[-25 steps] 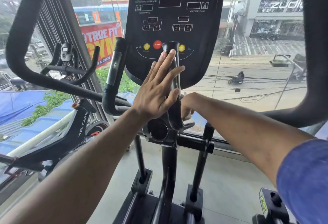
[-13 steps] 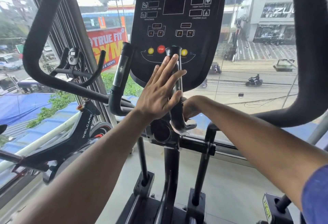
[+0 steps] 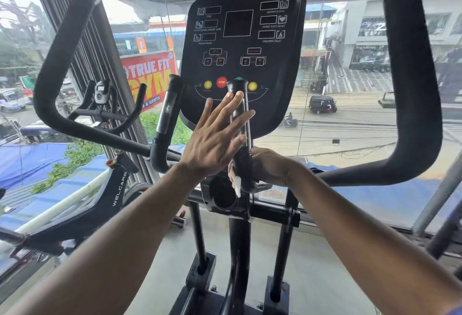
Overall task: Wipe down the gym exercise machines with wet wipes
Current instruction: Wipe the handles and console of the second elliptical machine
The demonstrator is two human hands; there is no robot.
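Wipe [image 3: 237,184]: one, white, hangs at the base of the right of two upright handles [image 3: 241,134], under the right hand [image 3: 268,167], whose grip curls around that handle's base. The left hand [image 3: 215,137] lies flat against the same handle, fingers straight.

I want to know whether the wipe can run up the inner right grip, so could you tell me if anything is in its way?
Yes. The right hand holds the wet wipe around the base of the inner right grip. Higher up that grip, the left hand lies flat with straight fingers against it, squarely in an upward path.
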